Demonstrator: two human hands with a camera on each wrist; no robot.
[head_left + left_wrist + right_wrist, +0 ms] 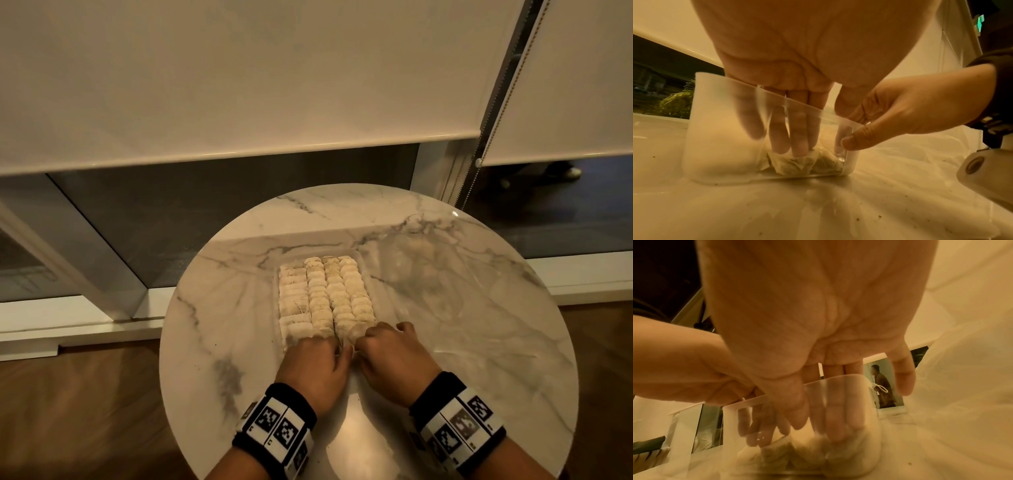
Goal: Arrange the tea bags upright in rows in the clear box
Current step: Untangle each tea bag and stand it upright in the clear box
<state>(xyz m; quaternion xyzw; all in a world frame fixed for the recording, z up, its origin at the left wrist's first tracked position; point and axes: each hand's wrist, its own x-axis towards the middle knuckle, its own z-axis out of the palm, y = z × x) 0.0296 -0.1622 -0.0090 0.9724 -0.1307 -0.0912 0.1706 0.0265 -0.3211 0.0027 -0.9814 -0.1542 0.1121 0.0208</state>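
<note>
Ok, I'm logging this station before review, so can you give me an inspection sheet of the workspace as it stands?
Surface: round white marble-patterned table, small dark specks near the box in the left wrist view.
Job's things: clear rectangular plastic box holding pale tea bags in four rows; near end not yet filled.
Clutter: crinkled clear plastic sheet or bag right of the box.
Grippers: left hand and right hand both reach into the box's near end, straight fingers pressing tea bags; thumbs outside the wall.
Cables: bead chain of the blind hangs at right.
Surroundings: cream roller blinds, dark window below, wooden floor.
</note>
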